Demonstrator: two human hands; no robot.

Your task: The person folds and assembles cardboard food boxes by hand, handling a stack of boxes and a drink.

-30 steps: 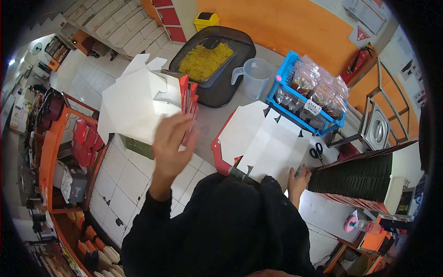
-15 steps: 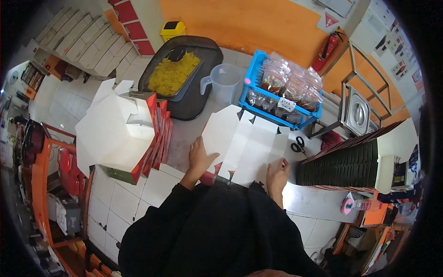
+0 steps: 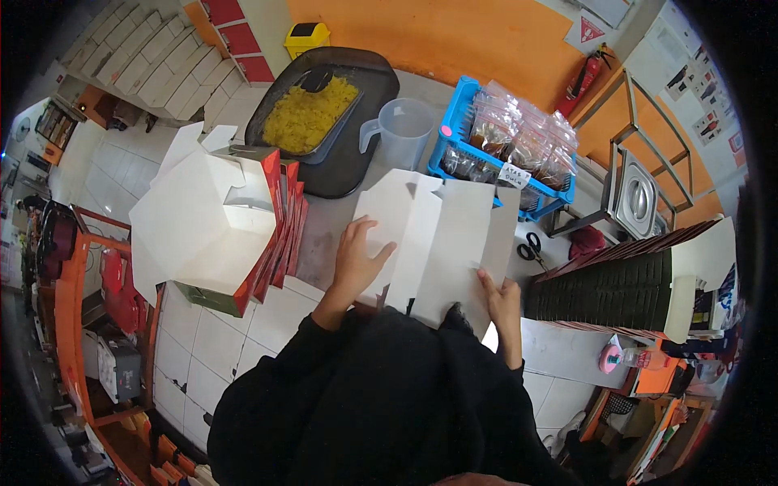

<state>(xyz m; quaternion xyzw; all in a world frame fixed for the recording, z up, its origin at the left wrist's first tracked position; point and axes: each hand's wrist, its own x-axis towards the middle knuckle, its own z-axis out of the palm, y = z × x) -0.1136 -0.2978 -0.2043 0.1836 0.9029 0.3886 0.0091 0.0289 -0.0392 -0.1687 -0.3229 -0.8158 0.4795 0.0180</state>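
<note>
A partly folded cardboard box (image 3: pixel 458 239), white on its inside, lies on the counter before me, its creased panels standing at angles. My left hand (image 3: pixel 356 263) rests on its left panel, fingers and thumb spread. At the right side, my right hand (image 3: pixel 502 304) pinches the panel, thumb on the white face and fingers bent around the edge. To the left stands a stack of opened red-and-white cardboard boxes (image 3: pixel 212 219), nested in one another. A tall stack of flat dark cartons (image 3: pixel 600 287) is to the right of my right hand.
Behind the box are a clear measuring jug (image 3: pixel 405 134), a black tray (image 3: pixel 344 174) with yellow food (image 3: pixel 312 117), and a blue crate (image 3: pixel 454 121) of filled plastic bags. Black scissors (image 3: pixel 531 247) lie by the carton stack. A metal rack (image 3: pixel 616 154) stands at the right.
The box has gone from lying nearly flat to having its right-hand panels raised and bent inward. My right hand has shifted slightly right, its thumb now on the panel.
</note>
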